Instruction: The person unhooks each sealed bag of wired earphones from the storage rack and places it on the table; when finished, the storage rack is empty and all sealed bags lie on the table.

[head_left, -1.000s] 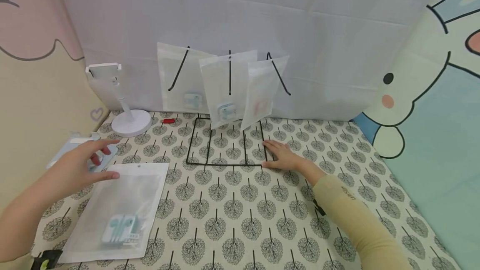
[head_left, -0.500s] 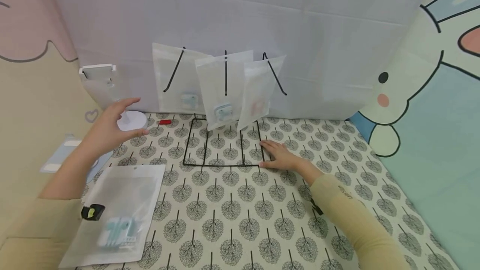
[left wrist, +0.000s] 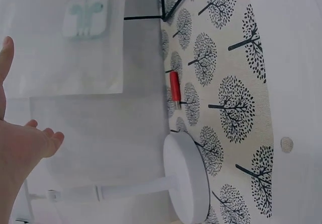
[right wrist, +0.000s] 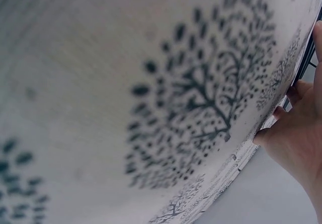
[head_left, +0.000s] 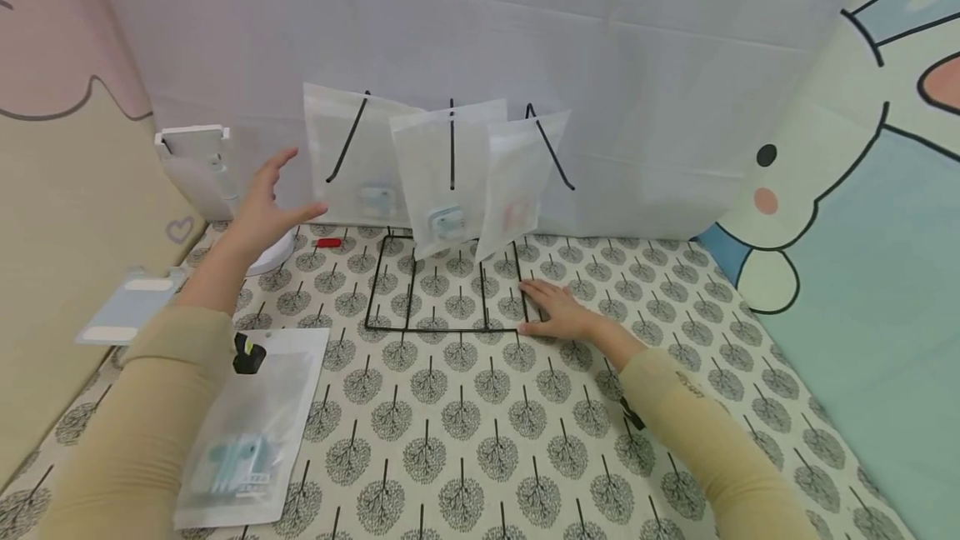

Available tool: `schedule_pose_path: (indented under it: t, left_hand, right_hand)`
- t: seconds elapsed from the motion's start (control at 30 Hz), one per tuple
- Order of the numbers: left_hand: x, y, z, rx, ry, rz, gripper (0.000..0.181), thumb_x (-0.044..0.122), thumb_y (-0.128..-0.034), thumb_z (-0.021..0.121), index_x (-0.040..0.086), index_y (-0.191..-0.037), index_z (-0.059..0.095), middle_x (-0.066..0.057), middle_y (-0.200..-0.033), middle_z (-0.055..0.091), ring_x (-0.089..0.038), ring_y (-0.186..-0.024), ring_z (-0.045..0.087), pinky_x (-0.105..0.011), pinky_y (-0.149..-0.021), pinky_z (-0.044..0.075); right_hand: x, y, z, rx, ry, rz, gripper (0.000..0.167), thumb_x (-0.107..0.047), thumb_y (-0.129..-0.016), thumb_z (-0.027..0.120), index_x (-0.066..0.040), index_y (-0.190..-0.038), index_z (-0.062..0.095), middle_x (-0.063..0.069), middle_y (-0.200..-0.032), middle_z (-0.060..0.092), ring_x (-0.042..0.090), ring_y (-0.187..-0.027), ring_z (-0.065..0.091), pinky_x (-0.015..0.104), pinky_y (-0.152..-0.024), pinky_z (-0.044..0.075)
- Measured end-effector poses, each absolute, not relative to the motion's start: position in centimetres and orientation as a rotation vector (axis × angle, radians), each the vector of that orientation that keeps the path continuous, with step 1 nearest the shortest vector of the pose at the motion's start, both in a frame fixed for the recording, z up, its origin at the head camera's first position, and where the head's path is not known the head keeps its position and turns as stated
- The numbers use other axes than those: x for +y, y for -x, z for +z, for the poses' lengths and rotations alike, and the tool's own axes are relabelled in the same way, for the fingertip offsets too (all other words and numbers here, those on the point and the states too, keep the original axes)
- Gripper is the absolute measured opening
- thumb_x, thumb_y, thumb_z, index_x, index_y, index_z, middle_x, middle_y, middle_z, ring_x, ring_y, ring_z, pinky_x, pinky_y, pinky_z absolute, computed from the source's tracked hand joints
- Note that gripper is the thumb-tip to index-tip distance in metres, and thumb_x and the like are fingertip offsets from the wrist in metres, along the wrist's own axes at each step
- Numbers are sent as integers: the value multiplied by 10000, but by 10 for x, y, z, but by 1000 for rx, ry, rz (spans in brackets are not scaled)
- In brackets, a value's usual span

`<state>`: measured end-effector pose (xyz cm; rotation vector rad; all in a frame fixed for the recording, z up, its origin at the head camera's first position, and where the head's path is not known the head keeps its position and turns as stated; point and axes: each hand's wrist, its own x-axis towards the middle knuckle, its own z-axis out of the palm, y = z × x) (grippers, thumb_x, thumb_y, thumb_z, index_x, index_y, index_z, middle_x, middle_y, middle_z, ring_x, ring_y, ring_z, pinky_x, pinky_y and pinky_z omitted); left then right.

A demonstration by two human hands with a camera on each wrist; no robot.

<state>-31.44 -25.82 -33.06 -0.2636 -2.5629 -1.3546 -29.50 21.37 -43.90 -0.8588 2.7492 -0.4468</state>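
Note:
A black wire display rack [head_left: 446, 329] stands on the patterned cloth, with several thin bars at its base and three prongs rising. On the prongs hang three frosted zip bags: a left bag [head_left: 341, 140] and a middle bag [head_left: 427, 152], each with white-and-mint earphones inside, and a right bag [head_left: 517, 173] with something pinkish. My left hand [head_left: 266, 211] is raised beside the left bag, thumb and fingers spread, holding nothing. In the left wrist view, this hand [left wrist: 22, 143] is apart from that bag. My right hand [head_left: 558, 311] rests against the rack's right base bar, fingers extended.
Another frosted bag [head_left: 288, 390] with earphones lies front left, partly under the left forearm. A white phone stand [head_left: 273, 257] is behind the left hand, a small red object [head_left: 327, 243] near it. A blue-and-white flat item [head_left: 131, 307] is at the left edge.
My left hand has moved up, forward and to the right, from above the lying bag, past the phone stand, to the left hanging bag. The right hand has stayed at the rack.

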Motion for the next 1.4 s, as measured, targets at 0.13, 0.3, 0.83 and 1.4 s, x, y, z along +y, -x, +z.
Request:
schedule_pose_path:
  t: [0.13,0.3,0.83,1.4]
  left_hand:
    - [-256,329,-336,-2569,263,-1384,932,344,-825,731,338,-1519,109,-47,-1595,27,-427,-1418,91,-621,-1119,142]
    - [-253,341,-339,-2566,272,-1452,929,335,-830,727,393,-1506,93,-38,-1595,-10,-370,-1439,48,-557,-1154,115]
    - [-249,346,-346,-2439,200,-1515,640,243,-856,709,244,-1424,414,-61,-1498,331,-293,-1333,346,-440,-1147,236]
    - [-244,328,-337,-2332,83,-1349,428,253,-856,708,216,-1270,607,73,-1026,534,-91,-878,458,-201,-702,413]
  right_hand:
    - [213,295,-437,2748,864,-449,878,-540,-880,564,-48,-1503,189,192,-1552,166,415,-1414,142,666,-1098,28]
    - [212,295,-434,2740,829,-406,856,-491,-892,581,-75,-1514,166,162,-1565,149,383,-1429,127,647,-1109,22]
    - [210,296,-437,2718,825,-407,869,-516,-890,569,-85,-1518,151,159,-1569,133,369,-1436,110,636,-1115,17]
    - [209,300,-440,2732,826,-387,870,-517,-887,570,-82,-1516,156,158,-1567,145,367,-1434,123,642,-1112,20]
